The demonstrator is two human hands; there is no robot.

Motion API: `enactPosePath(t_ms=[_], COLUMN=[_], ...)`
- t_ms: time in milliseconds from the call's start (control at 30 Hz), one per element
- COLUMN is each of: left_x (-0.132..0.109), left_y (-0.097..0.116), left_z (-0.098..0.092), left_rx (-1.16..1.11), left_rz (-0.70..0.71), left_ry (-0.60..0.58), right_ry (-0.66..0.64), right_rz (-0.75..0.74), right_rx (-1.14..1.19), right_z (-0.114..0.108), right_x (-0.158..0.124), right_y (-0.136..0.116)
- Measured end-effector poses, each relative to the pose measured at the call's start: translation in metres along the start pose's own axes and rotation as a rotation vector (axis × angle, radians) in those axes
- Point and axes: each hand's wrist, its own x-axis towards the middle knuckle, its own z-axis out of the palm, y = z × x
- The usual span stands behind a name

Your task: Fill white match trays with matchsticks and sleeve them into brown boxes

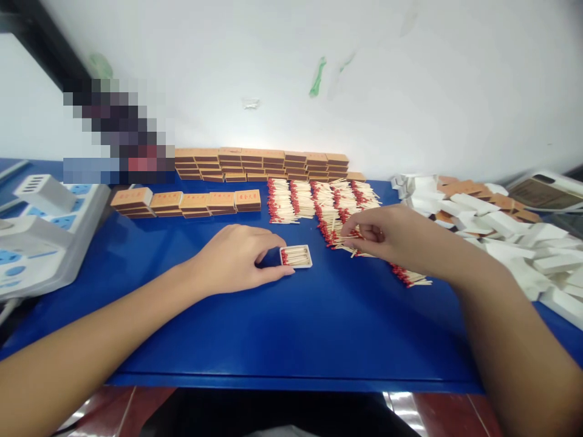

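My left hand (243, 258) grips a small white matchbox tray (311, 261) between thumb and fingers at its left end. Red-tipped matches lie side by side inside the tray, which rests on the blue table. My right hand (387, 237) is closed in a pinch at the near edge of the heaped matches (328, 209), its thumb and forefinger on some of them. Which matches lie between the fingertips is partly hidden. A smaller bunch of matches (410, 276) lies beneath my right wrist.
Matchboxes (262, 161) stand stacked along the wall, with a shorter row of matchboxes (195, 202) before them. White empty trays (514, 230) pile up at right, near a phone (549, 188). A white power strip (59, 249) sits at left. The blue table (291, 340) has a front edge.
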Motion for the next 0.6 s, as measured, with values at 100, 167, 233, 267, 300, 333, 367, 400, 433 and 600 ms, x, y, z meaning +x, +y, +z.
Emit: enactPosePath(t_ms=[100,167,233,267,300,333,367,400,433,600], left_x=[0.0002,0.0004,0.0005,0.0005,0.0005,0.0004,0.0003,0.0002,0.0002,0.0006], left_y=[0.0000,-0.0002,-0.0007,-0.0010,-0.0013,-0.0015,-0.0018,-0.0019,-0.0021,-0.0020], left_z=[0.0004,0.0002,-0.0001,-0.0002,-0.0002,-0.0002,-0.0001,0.0000,0.0002,0.0004], left_rx=[0.005,0.003,0.002,0.004,0.005,0.008,0.010,0.011,0.011,0.005], left_rz=[-0.004,-0.005,-0.002,0.000,0.001,0.001,0.000,-0.001,-0.001,0.000], left_ry=[-0.033,-0.020,-0.010,-0.009,-0.010,-0.012,-0.012,-0.014,-0.015,-0.017], right_ry=[-0.021,-0.025,-0.033,-0.038,-0.044,-0.046,-0.047,-0.049,-0.051,0.000], right_rz=[0.012,0.024,0.034,0.038,0.040,0.043,0.046,0.049,0.053,0.046], right_rx=[0.003,-0.008,-0.024,-0.033,-0.043,-0.051,-0.057,-0.062,-0.065,-0.002], right_z=[0.0052,0.0066,0.0067,0.0066,0.0064,0.0064,0.0064,0.0064,0.0063,0.0067], right_x=[0.0038,0.0049,0.0054,0.0056,0.0060,0.0064,0.0070,0.0077,0.0083,0.0078], right_y=[-0.0034,-0.0053,-0.0069,-0.0076,-0.0082,-0.0085,-0.0087,-0.0086,-0.0083,-0.0092])
